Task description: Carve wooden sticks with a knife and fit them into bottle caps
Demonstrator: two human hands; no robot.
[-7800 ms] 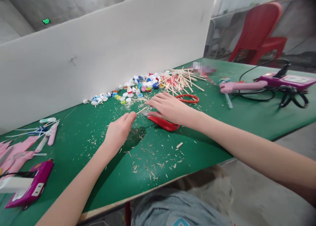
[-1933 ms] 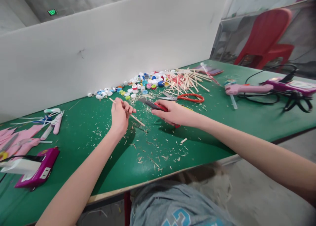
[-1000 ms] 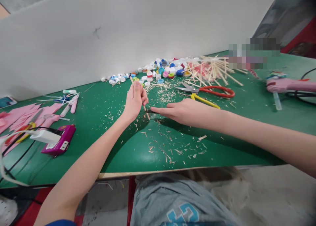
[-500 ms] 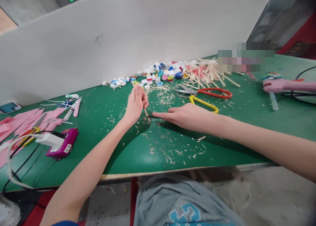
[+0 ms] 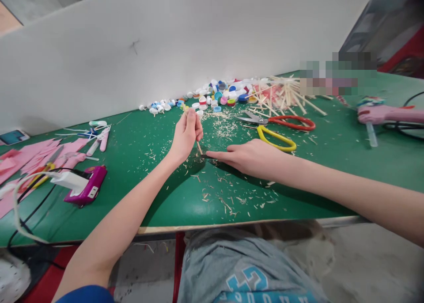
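Observation:
My left hand [image 5: 187, 133] is closed around a thin wooden stick [image 5: 199, 148], which slants down toward the green table [image 5: 172, 206]. At the stick's lower end lies a dark, narrow blade [image 5: 205, 156], held under my right hand [image 5: 243, 157]. The right index finger stretches along the top of this blade, and its handle is hidden in the palm. Pale wood shavings [image 5: 228, 201] are scattered on the table around and below both hands. Just beyond the right hand lie scissors [image 5: 288, 123] with red and yellow handles.
Bottle caps [image 5: 218, 97] and a heap of wooden sticks [image 5: 281, 95] lie along the white partition [image 5: 99, 55]. On the left are pink sheets [image 5: 29, 159], a purple power adapter [image 5: 91, 188] with cables and a phone [image 5: 13, 137]. A pink glue gun [image 5: 384, 114] lies at right.
The lower end of the stick now meets the blade nearer its tip, with less stick showing past it. The whole view has shifted slightly; both hands keep their grip.

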